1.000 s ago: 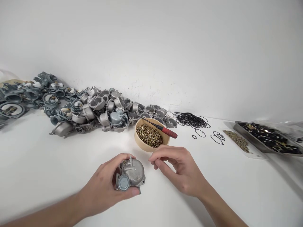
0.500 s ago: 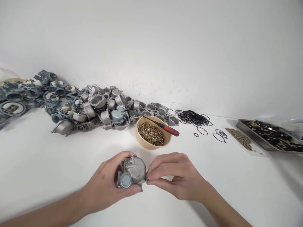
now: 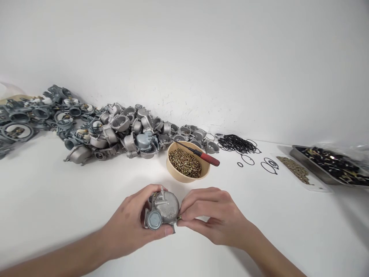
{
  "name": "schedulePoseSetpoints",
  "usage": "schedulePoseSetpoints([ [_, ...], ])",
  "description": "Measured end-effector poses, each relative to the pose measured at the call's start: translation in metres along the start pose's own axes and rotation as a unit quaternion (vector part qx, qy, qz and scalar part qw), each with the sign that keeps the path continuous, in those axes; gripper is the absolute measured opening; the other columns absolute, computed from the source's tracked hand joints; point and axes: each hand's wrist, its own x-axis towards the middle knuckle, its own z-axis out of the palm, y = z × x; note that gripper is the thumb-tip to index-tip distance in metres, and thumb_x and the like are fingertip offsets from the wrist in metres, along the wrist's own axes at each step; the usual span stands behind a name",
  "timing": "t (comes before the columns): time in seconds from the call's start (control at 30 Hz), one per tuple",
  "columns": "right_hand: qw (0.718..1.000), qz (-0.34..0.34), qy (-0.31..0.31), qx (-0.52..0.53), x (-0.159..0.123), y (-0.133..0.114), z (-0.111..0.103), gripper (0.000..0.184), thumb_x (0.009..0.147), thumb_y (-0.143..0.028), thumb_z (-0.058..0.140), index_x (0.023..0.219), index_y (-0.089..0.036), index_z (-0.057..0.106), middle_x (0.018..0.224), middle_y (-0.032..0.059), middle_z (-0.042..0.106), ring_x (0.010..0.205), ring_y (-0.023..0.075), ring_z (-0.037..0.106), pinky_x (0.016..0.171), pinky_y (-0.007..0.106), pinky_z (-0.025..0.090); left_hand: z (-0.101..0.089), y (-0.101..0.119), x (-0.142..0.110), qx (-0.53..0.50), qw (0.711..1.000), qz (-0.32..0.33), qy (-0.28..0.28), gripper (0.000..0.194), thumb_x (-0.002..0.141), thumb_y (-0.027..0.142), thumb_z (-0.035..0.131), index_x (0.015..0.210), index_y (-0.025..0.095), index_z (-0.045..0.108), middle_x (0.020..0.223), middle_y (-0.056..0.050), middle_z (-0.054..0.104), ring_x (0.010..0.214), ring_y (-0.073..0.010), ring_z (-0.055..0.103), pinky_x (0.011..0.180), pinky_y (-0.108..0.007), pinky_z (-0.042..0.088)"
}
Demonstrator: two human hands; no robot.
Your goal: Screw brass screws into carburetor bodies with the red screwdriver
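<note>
A grey metal carburetor [image 3: 167, 206] is gripped in my left hand [image 3: 131, 223], its rounded bowl facing up and a hex plug toward me. My right hand [image 3: 215, 215] pinches a small brass-coloured screw [image 3: 179, 218] between thumb and fingertips at the carburetor's right edge. Fingertips hide most of that screw. Just beyond my hands stands a tan bowl [image 3: 173, 169] holding many brass-coloured screws [image 3: 186, 163]. Across its rim lies a screwdriver [image 3: 209, 158] with a red and black handle.
Behind the bowl, metal float bowls [image 3: 119, 123] and carburetor bodies [image 3: 20, 117] are heaped to the left. Black rubber rings [image 3: 238, 143] lie right of the bowl. Farther right are a clear tray of small parts [image 3: 294, 169] and a metal tray [image 3: 314, 171] of dark parts.
The whole view has shifted slightly. My right fingertips have shifted a little at the carburetor's edge, and a bit of the screw now shows between them. My left hand keeps its hold.
</note>
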Motion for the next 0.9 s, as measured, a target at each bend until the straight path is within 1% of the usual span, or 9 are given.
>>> schedulePoseSetpoints([
  [0.17,0.999,-0.028,0.021,-0.022,-0.0008,0.0013,0.005,0.014,0.093,-0.013,0.073,0.082,-0.017,0.067,0.074,0.0029,0.071,0.065,0.0119,0.063,0.059,0.024,0.05,0.0007,-0.0013,-0.0008,0.004,1.0,0.007,0.005,0.056,0.08,0.04,0.082,0.128,0.028,0.055,0.11,-0.001,0.071,0.089,-0.0223,0.066,0.08,-0.032,0.055],
  [0.33,0.998,-0.043,0.017,-0.043,-0.0021,-0.0012,0.0056,0.014,0.095,-0.011,0.069,0.083,-0.018,0.065,0.079,0.0036,0.073,0.068,0.0122,0.066,0.061,0.025,0.052,-0.0004,-0.0002,0.0006,0.003,1.0,0.004,-0.002,0.056,0.08,0.04,0.082,0.128,0.028,0.055,0.109,-0.001,0.071,0.089,-0.0223,0.066,0.081,-0.032,0.055],
  [0.53,0.998,-0.044,0.004,-0.051,-0.0024,-0.0031,0.0039,0.018,0.091,-0.002,0.064,0.082,-0.017,0.064,0.084,0.0041,0.074,0.071,0.0125,0.065,0.061,0.026,0.051,0.0003,0.0004,0.0005,0.004,1.0,0.003,0.0,0.055,0.08,0.04,0.081,0.128,0.029,0.056,0.11,-0.001,0.07,0.091,-0.023,0.066,0.08,-0.032,0.055],
  [0.67,0.998,-0.047,-0.005,-0.048,-0.0032,-0.0033,0.0022,0.019,0.09,0.0,0.061,0.084,-0.017,0.065,0.085,0.0046,0.074,0.071,0.0125,0.063,0.061,0.026,0.05,0.0003,0.0,0.0004,0.004,1.0,-0.002,-0.004,0.057,0.08,0.04,0.082,0.129,0.029,0.055,0.111,-0.001,0.071,0.09,-0.023,0.066,0.079,-0.032,0.055],
  [0.77,0.998,-0.044,-0.007,-0.045,-0.0031,-0.0043,0.0007,0.019,0.089,0.001,0.062,0.084,-0.016,0.065,0.087,0.0053,0.074,0.073,0.0128,0.064,0.061,0.027,0.05,0.0,-0.0003,0.0007,0.007,1.0,0.0,-0.002,0.057,0.08,0.04,0.082,0.129,0.029,0.056,0.114,-0.001,0.071,0.09,-0.0228,0.067,0.081,-0.033,0.055],
  [0.9,0.998,-0.035,-0.015,-0.039,-0.0021,-0.0058,-0.0006,0.02,0.09,0.002,0.061,0.085,-0.017,0.065,0.087,0.0054,0.074,0.074,0.013,0.064,0.062,0.027,0.051,-0.0002,0.0006,0.0002,0.009,1.0,-0.001,0.002,0.055,0.08,0.04,0.081,0.128,0.029,0.056,0.121,-0.002,0.07,0.097,-0.0243,0.067,0.085,-0.035,0.055],
])
